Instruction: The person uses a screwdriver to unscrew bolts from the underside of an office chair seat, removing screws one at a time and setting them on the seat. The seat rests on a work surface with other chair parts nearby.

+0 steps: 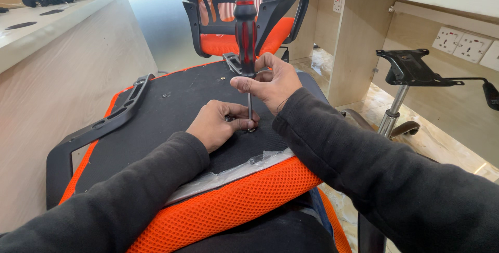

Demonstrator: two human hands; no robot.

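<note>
An upturned orange chair seat (171, 102) with a black underside lies across my lap. My right hand (270, 82) is closed around a black and red screwdriver (246, 32), held upright with its shaft pointing down onto the seat's underside. My left hand (217, 124) rests on the black surface and pinches a small screw (251, 129) at the screwdriver's tip. A black armrest (122, 110) is fixed along the seat's left side. Both my sleeves are black.
An assembled orange and black office chair (234, 19) stands just beyond the seat. A chair base with a black mounting plate (410, 68) on a metal column stands at the right. Wooden desks flank both sides; wall sockets (462, 42) sit at the right.
</note>
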